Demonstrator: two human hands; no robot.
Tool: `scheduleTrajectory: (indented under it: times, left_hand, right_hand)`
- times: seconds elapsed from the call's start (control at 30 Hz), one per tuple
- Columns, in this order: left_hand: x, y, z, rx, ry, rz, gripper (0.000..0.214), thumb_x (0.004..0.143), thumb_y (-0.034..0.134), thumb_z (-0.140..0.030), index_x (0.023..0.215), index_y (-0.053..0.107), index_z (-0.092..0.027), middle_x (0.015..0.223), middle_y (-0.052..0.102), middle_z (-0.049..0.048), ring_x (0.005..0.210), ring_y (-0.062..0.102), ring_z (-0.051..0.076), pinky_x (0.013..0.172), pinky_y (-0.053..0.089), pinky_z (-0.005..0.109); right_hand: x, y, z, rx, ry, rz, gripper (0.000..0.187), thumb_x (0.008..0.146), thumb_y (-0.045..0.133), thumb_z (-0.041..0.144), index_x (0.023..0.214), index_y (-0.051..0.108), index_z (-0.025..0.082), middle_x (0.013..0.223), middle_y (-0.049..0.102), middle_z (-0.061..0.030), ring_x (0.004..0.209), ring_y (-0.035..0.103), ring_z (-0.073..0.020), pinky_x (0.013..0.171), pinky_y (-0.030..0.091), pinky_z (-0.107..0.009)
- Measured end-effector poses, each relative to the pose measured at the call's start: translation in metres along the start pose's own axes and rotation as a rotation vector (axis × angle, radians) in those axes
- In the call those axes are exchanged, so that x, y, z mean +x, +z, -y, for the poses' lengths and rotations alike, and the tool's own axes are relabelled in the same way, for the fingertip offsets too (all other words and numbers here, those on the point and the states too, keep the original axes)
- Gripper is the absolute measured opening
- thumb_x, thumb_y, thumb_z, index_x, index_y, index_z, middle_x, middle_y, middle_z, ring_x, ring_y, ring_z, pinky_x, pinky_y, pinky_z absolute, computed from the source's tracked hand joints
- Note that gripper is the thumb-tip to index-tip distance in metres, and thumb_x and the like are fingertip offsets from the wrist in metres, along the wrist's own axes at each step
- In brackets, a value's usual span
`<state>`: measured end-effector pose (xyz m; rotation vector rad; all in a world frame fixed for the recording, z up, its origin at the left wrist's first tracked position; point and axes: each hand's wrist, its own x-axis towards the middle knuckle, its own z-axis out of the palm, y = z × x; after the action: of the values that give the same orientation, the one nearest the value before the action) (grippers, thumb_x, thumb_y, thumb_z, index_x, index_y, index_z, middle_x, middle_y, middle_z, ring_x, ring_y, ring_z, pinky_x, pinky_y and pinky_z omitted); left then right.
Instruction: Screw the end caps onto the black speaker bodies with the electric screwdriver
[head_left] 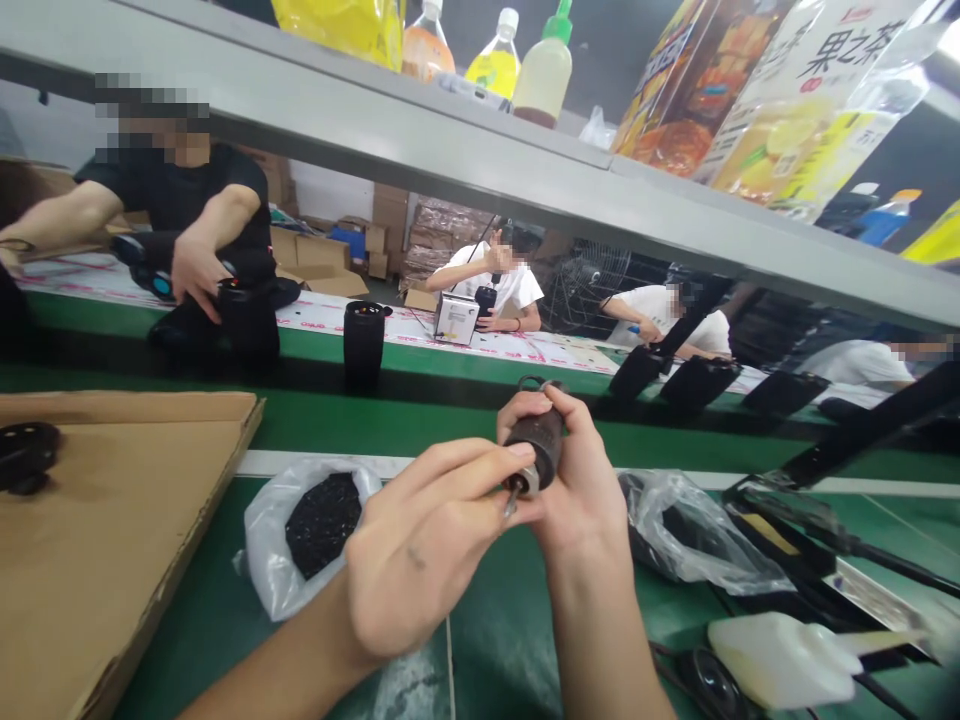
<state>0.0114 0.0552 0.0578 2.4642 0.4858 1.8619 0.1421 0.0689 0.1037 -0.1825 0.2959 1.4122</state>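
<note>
The right hand (577, 470) was wrapped around a small dark cylindrical part (536, 445), raised above the middle of the green counter (487, 640), probably so its metal tip faced the left hand (427, 560), whose fingers pinched narrowly at that tip. Just beyond the left hand lay an open plastic bag (277, 540) of small black pieces; another clear bag (697, 540) with dark contents sat toward the right edge. A flat cardboard sheet (112, 540) covered the left edge.

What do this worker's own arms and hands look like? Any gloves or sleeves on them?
Both are bare: the left hand and right hand wear no gloves, rings or watch. No sleeve shows on either forearm as far as the picture reaches. The fingernails are short and unpainted.
</note>
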Motion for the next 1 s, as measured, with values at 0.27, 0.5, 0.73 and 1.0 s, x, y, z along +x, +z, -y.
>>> scheduleTrajectory:
  times: [0.27,0.5,0.73,1.0]
  left_hand:
    - [-0.005,0.009,-0.004,-0.132,-0.09,-0.12,0.018,0.08,0.07,-0.002,0.086,0.065,-0.019,0.102,0.077,0.0033,0.096,0.071,0.013,0.081,0.061,0.021]
    - [-0.014,0.031,0.002,-0.421,-0.472,-0.401,0.026,0.069,0.081,-0.004,0.069,0.059,-0.018,0.099,0.078,0.0027,0.091,0.075,0.022,0.078,0.066,0.034]
    - [-0.003,0.019,-0.003,-0.524,-0.499,-0.457,0.024,0.07,0.08,-0.004,0.068,0.061,-0.017,0.104,0.077,0.001,0.091,0.075,0.02,0.084,0.064,0.036]
    - [-0.005,0.008,0.001,-0.277,-0.415,-0.195,0.021,0.071,0.08,-0.004,0.071,0.065,-0.02,0.099,0.077,-0.0026,0.091,0.074,0.016,0.077,0.062,0.025]
  right_hand:
    - [-0.004,0.0,0.0,-0.044,-0.128,0.122,0.023,0.102,0.042,0.02,0.086,0.041,0.004,0.076,0.04,-0.0026,0.066,0.041,-0.003,0.06,0.041,-0.009]
    - [-0.01,-0.005,0.003,-0.078,-0.264,0.378,0.048,0.099,0.045,0.059,0.098,0.034,0.012,0.083,0.041,-0.0031,0.072,0.046,-0.0087,0.063,0.051,-0.022]
    - [-0.016,-0.006,0.002,-0.197,-0.499,0.486,0.048,0.102,0.03,0.062,0.1,0.031,0.014,0.084,0.039,-0.0033,0.072,0.047,-0.01,0.066,0.051,-0.023]
    - [-0.025,-0.011,0.002,-0.317,-0.705,0.58,0.055,0.101,0.022,0.068,0.102,0.033,0.014,0.084,0.042,-0.0029,0.072,0.051,-0.0114,0.068,0.052,-0.025]
